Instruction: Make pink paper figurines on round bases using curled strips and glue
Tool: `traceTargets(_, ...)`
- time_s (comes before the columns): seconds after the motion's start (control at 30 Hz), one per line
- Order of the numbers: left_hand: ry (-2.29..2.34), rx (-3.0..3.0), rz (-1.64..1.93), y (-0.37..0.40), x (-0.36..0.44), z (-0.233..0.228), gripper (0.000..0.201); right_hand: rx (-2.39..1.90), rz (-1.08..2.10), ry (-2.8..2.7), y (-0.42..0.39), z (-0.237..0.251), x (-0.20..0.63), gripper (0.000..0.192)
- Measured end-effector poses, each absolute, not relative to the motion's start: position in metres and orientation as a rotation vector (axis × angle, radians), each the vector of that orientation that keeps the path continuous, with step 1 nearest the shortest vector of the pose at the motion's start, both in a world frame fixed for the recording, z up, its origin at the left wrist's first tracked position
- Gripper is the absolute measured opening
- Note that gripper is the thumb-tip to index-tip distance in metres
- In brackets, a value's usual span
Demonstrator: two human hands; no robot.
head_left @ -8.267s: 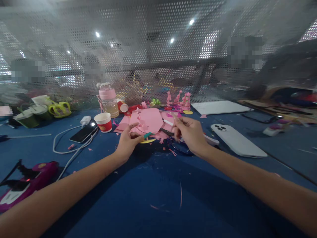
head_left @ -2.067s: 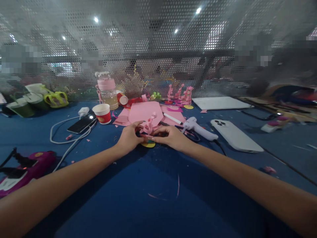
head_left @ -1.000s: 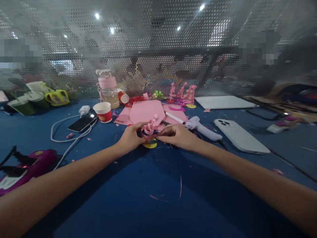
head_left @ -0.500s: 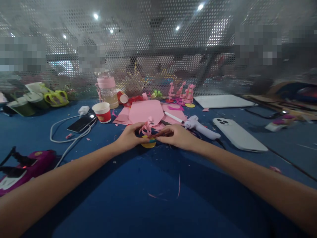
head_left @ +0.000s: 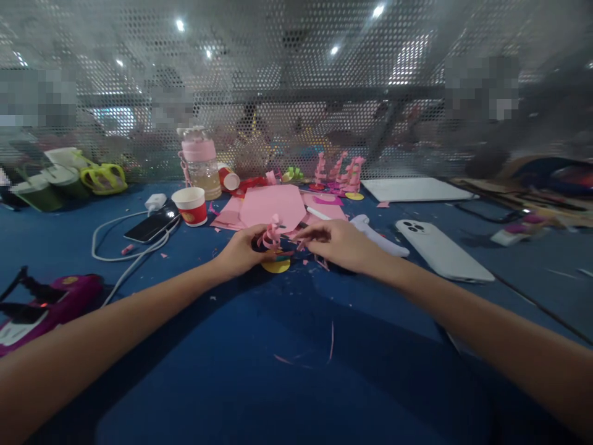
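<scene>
My left hand (head_left: pixel 241 250) pinches a small curled pink paper piece (head_left: pixel 271 233) standing over a yellow paper disc (head_left: pixel 277 266) on the blue table. My right hand (head_left: pixel 340 243) is lifted just right of the curl, fingers loosely apart and pointing at it, nothing clearly held. Behind the curl lies a stack of pink paper sheets (head_left: pixel 273 205) with a white pen (head_left: pixel 317 213). A white glue gun (head_left: pixel 380 238) lies partly hidden behind my right hand. Several finished pink paper figures (head_left: pixel 340 173) stand at the back.
A red paper cup (head_left: pixel 191 206), pink bottle (head_left: pixel 201 164), phone on a charging cable (head_left: pixel 149 227) and purple glue gun (head_left: pixel 50 303) lie to the left. A white phone (head_left: pixel 440 250) and white board (head_left: pixel 417 190) lie right. A perforated metal screen (head_left: pixel 296 93) closes the back.
My right hand has let go of the pink curl's base and lifted slightly to the right. My left hand keeps hold of the curl over the yellow disc.
</scene>
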State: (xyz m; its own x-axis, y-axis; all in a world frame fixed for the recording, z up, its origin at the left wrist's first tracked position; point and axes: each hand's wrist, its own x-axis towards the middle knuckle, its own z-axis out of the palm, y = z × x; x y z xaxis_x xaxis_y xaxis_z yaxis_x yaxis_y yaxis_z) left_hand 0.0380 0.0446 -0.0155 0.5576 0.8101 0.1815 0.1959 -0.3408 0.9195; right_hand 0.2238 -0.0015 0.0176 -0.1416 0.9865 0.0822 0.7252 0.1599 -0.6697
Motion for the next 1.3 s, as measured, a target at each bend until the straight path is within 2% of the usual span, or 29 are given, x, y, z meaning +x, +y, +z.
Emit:
traceTargets(0.13, 0.766, 1.706, 0.824, 0.044, 0.037, -0.017, 0.047, -1.649, 0.404, -1.98, -0.004, 0.033, 0.229, 0.018)
traceTargets(0.23, 0.752, 1.629, 0.827, 0.043, 0.037, -0.015, 0.053, -1.775, 0.159, -1.991, -0.007, 0.039, 0.239, 0.018)
traceTargets(0.33, 0.781, 1.572, 0.804, 0.042, 0.036, -0.012, 0.058, -1.977, -0.208, -1.984, -0.012, 0.034, 0.252, 0.038)
traceTargets(0.4, 0.761, 1.537, 0.788, 0.042, 0.034, -0.011, 0.062, -2.139, -0.326, -1.955, -0.014, 0.024, 0.261, 0.052)
traceTargets(0.47, 0.708, 1.504, 0.768, 0.044, 0.032, -0.011, 0.064, -2.263, -0.354, -1.95, -0.014, 0.013, 0.268, 0.058)
traceTargets(0.6, 0.632, 1.489, 0.717, 0.052, 0.026, -0.015, 0.069, -2.401, -0.336, -1.938, -0.012, 0.0, 0.274, 0.054)
traceTargets(0.87, 0.605, 1.515, 0.67, 0.059, 0.022, -0.018, 0.07, -2.419, -0.311, -1.788, -0.009, -0.004, 0.282, 0.063)
traceTargets(1.1, 0.549, 1.486, 0.71, 0.058, 0.023, -0.018, 0.062, -2.378, -0.375, -1.818, -0.005, -0.008, 0.284, 0.064)
traceTargets(1.3, 0.535, 1.496, 0.729, 0.056, 0.025, -0.019, 0.061, -2.446, -0.195, -1.703, -0.005, -0.009, 0.281, 0.073)
